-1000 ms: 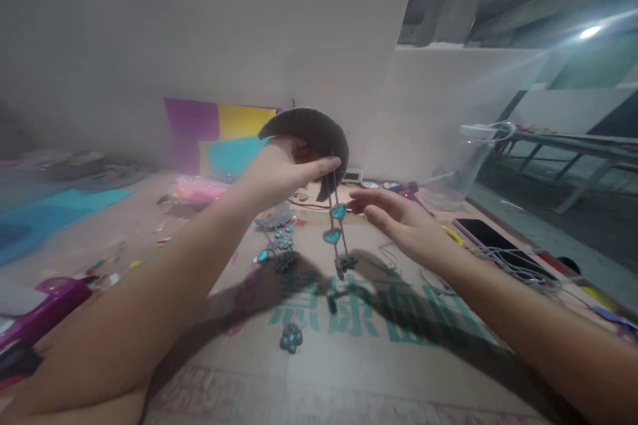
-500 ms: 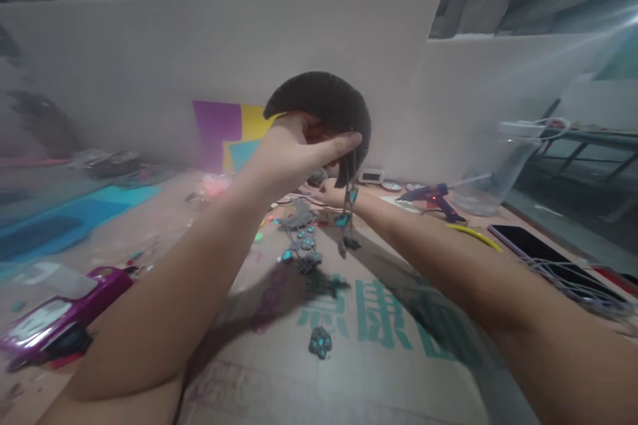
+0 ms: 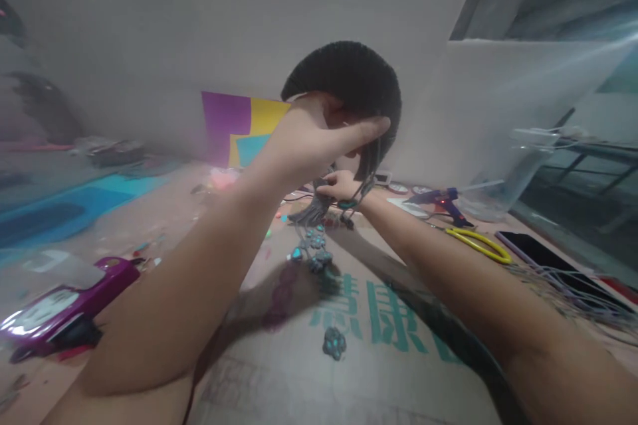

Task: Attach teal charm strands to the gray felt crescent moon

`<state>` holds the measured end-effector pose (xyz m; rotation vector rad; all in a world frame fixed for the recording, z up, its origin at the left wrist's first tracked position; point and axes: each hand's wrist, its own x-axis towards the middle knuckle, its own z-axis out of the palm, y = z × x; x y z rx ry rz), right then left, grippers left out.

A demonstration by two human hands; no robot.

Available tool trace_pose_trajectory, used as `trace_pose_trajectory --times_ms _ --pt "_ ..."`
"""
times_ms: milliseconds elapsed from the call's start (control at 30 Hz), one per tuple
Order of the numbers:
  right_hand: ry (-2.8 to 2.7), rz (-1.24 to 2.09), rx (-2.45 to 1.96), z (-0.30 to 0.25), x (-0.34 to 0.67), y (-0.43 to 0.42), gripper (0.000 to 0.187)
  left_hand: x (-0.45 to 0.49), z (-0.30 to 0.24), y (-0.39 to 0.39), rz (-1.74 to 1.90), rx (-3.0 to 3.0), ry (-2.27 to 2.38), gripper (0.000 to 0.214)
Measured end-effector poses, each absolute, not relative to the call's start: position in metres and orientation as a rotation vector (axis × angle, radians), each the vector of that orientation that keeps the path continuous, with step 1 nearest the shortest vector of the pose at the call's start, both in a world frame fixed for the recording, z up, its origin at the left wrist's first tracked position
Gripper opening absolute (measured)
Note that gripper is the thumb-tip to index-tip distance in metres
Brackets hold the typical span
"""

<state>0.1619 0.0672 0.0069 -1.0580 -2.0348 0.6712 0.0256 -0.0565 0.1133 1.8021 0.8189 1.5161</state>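
Note:
A black, ribbed, crescent-shaped piece [image 3: 353, 76] is raised in front of me, with my left hand [image 3: 323, 133] closed on its inner edge. Strands with dark pendants [image 3: 347, 218] hang below it, passing in front of my right wrist. Lower and farther off, my right hand [image 3: 343, 184] pinches the top of a grey metal-looking ornament [image 3: 310, 212]. Flower-like turquoise-and-grey pendants [image 3: 318, 249] dangle from that ornament. A loose flower-shaped ornament [image 3: 334, 343] with turquoise spots lies on the printed board [image 3: 279, 372] nearer to me. My left hand hides part of the crescent.
To the right are a glue gun [image 3: 443, 202] with a red light, yellow-handled pliers or scissors [image 3: 481, 246], a phone [image 3: 548, 265] and tangled cables. On the left lie a purple device [image 3: 64, 305] and a blue mat [image 3: 70, 212]. A white panel [image 3: 199, 40] stands behind.
My left hand and the crescent have risen and shifted right in view. My right hand now pinches the grey ornament's top, which has lifted. The view has shifted slightly, showing more of the yellow handles.

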Motion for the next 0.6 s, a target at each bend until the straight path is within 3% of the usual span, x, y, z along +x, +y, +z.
trace_pose_trajectory --times_ms 333,600 --pt "-1.910 0.405 -1.012 0.099 0.209 0.028 0.011 0.021 0.115 -0.060 1.468 1.894 0.598 0.027" --pt "-1.875 0.208 -0.936 0.149 0.217 0.002 0.014 0.011 0.117 -0.055 1.562 1.875 0.650 0.035"
